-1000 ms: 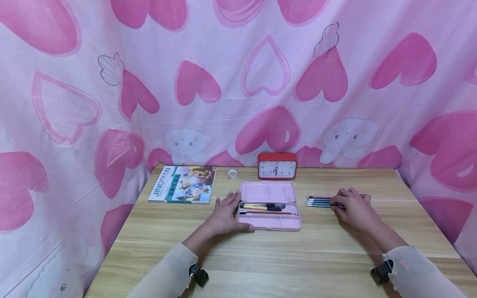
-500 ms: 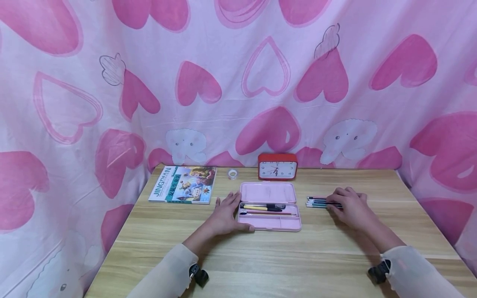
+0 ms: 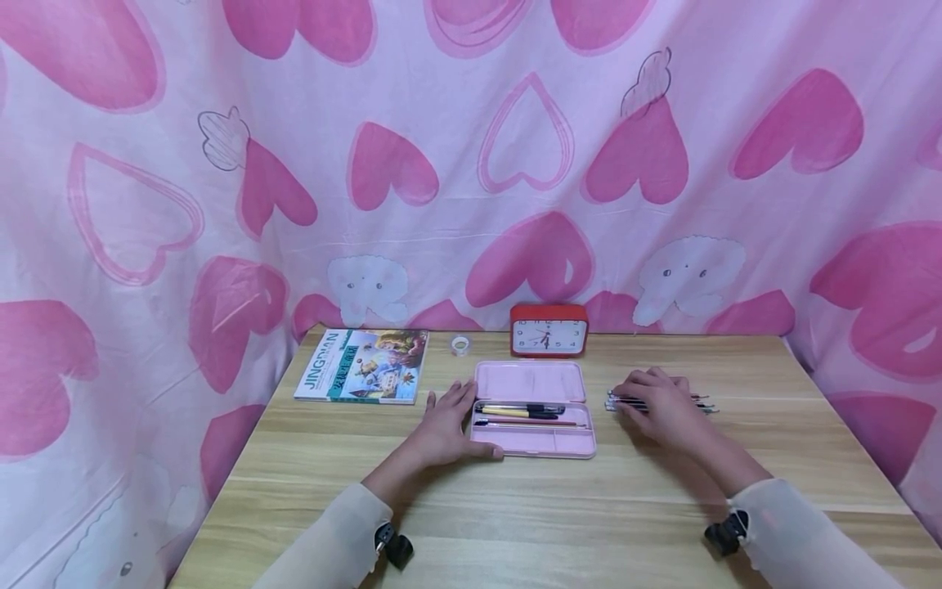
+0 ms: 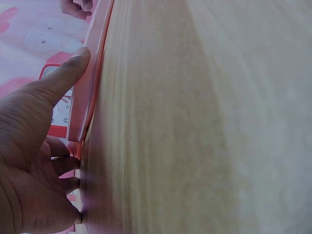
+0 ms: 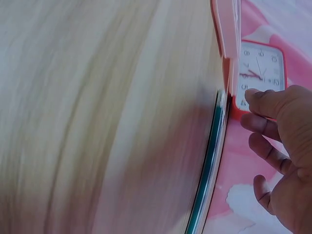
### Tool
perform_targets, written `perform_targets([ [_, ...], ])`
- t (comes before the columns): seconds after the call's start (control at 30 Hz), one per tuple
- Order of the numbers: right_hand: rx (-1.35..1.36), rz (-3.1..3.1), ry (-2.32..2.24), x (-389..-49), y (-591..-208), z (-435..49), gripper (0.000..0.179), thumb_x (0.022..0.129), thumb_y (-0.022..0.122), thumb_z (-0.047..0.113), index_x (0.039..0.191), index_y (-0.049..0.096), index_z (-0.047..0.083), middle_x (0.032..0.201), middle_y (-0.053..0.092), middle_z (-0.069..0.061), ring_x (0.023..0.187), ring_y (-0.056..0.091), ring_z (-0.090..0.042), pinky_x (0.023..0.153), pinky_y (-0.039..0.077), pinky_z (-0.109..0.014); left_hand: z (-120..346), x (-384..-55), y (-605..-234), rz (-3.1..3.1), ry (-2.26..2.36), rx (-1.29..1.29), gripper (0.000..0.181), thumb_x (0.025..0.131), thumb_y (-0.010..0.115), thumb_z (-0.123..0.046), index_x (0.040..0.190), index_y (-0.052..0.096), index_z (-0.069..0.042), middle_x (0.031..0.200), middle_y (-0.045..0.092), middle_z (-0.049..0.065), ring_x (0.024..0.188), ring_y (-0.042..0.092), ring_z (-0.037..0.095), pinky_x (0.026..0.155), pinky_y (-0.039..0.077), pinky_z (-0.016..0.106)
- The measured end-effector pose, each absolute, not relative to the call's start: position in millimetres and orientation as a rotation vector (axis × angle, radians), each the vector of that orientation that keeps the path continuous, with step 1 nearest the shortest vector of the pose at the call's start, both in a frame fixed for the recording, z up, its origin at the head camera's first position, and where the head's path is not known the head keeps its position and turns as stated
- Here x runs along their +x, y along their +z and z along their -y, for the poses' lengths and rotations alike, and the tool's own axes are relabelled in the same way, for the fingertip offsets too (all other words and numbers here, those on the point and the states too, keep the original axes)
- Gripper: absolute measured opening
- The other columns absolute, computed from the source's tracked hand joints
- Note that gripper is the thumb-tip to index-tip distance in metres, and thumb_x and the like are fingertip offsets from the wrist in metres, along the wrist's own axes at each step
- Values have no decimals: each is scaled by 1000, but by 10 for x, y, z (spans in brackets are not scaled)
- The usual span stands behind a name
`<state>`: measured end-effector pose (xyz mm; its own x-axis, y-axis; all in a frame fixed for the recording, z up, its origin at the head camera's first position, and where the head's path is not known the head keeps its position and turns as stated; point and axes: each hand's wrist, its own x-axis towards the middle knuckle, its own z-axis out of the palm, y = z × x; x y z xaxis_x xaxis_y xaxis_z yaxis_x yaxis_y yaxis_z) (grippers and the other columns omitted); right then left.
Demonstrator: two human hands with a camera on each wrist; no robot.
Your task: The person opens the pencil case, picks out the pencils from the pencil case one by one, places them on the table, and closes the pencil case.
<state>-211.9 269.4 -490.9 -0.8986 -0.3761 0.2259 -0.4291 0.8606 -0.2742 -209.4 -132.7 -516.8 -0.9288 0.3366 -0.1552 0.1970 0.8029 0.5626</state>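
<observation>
A pink pencil case [image 3: 526, 442] lies with its lid raised at the middle of the table. Inside it are pens [image 3: 518, 411] and a pencil [image 3: 530, 424]. My left hand [image 3: 446, 425] rests against the case's left side, fingers spread, its thumb lying along the front edge. To the right of the case, several pencils [image 5: 207, 168] lie side by side on the wood. My right hand [image 3: 662, 406] is over their left half and hides part of them. In the right wrist view its fingers are loosely bent, with a gap between them and the pencils.
Behind the case stands a red alarm clock [image 3: 549, 332], with a small roll of tape [image 3: 459, 345] to its left. A picture book [image 3: 362, 366] lies at the back left of the wooden table [image 3: 545, 523]. A pink heart-print curtain [image 3: 456, 155] hangs behind.
My right hand has moved left along the pencils, towards the case, so their right ends now show beyond it. My left hand and the case have stayed in place.
</observation>
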Motion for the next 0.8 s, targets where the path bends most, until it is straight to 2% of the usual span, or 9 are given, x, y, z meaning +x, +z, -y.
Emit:
perform_targets([
  [0.2, 678, 2879, 498, -2127, -4931, -2547, 23, 98, 86, 21, 120, 85, 17, 118, 78, -5, 110, 61, -27, 90, 42, -52, 1321, -2098, -5186, -2742, 822, 409, 137, 74, 92, -75, 178, 24, -15, 186, 23, 3, 176, 11, 32, 142, -3, 63],
  [0.53, 777, 2849, 589, -2108, -4903, -2337, 18, 96, 89, 19, 113, 87, 23, 110, 72, 5, 104, 56, -18, 89, 39, -42, 1315, -2104, -5172, -2746, 807, 403, 137, 74, 92, -76, 178, 24, -17, 186, 24, 2, 176, 10, 31, 142, -3, 62],
  [0.8, 843, 2943, 553, -2128, -4914, -2232, 15, 97, 87, 20, 111, 87, 26, 113, 70, 6, 107, 53, -17, 94, 45, -45, 1317, -2091, -5156, -2740, 808, 401, 136, 75, 92, -75, 178, 24, -16, 186, 24, 2, 176, 10, 31, 142, -3, 62],
])
